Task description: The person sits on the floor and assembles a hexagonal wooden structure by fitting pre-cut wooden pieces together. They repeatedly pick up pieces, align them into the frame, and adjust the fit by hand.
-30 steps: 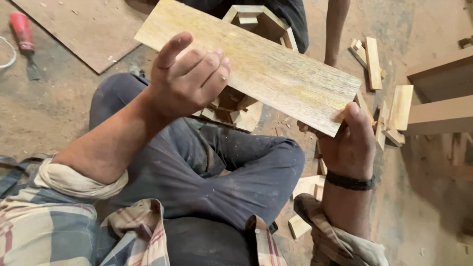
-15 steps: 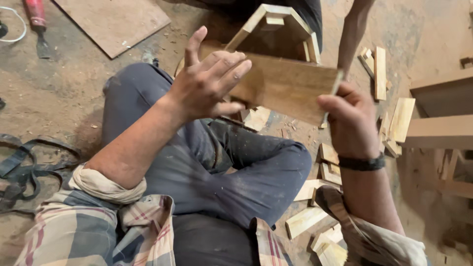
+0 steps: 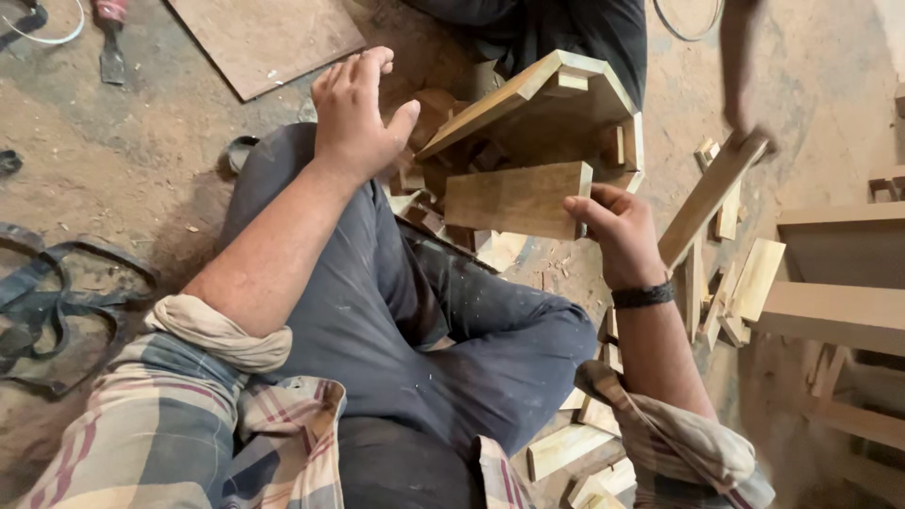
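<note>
Since the earlier frames, the wooden board [image 3: 517, 200] had swung down from its broad, face-up tilt and now stood edge-on and low, in front of the person's knees, showing only a short brown face. Its right end sat pinched in the right hand [image 3: 617, 231], thumb on the near side and fingers curled behind, so that hand was clearly grasping the board. A dark band circled the wrist below it.

Meanwhile the left hand [image 3: 358, 118] had let go and lifted away to the upper left; it hung released, fingers loosely spread and slightly bent, holding nothing and well apart from the board.

Just behind the board stood an angular wooden frame [image 3: 556, 99], its pale edge rising above the board's top; whether the two touched could not be told. Small offcuts [image 3: 566, 448] lay scattered on the dusty floor [image 3: 141, 160] near the person's right leg and further off to the right. A flat plywood sheet [image 3: 264, 38] lay on the floor at the upper left, with a red-handled tool [image 3: 111, 38] beside it. At the upper right another person's hand [image 3: 745, 127], blurred, gripped a long wooden strip [image 3: 707, 203] slanting down toward the offcuts.
</note>
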Tool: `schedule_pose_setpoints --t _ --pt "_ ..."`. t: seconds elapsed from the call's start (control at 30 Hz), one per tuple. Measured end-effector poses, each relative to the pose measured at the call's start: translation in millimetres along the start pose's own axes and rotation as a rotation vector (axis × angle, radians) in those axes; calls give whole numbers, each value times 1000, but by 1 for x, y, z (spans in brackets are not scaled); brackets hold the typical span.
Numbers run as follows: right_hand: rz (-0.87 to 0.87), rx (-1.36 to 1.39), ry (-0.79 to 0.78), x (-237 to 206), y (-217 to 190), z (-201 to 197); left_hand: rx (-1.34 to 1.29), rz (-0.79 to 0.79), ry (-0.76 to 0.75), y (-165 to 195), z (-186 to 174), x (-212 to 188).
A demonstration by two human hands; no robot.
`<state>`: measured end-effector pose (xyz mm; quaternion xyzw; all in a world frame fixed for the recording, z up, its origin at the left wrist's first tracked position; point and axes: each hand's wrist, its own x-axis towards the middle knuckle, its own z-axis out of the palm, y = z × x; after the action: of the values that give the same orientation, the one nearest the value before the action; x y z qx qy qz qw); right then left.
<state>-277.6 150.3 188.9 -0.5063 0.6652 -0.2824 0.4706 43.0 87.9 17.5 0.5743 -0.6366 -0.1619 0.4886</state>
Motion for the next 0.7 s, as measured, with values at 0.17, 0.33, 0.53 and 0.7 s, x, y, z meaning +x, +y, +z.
schedule_pose_setpoints --t 0.17,0.33,0.53,0.7 --pt "-4 -29 -11 19 -6 6 -27 -12 -21 5 -1 1" --pt "-57 -18 -107 38 -6 22 -22 -25 -32 3 -1 3" --pt "-50 -62 -159 53 -5 32 -22 -45 -55 2 2 5" --pt "-32 -95 -181 63 -6 37 -36 -62 -58 4 5 8"
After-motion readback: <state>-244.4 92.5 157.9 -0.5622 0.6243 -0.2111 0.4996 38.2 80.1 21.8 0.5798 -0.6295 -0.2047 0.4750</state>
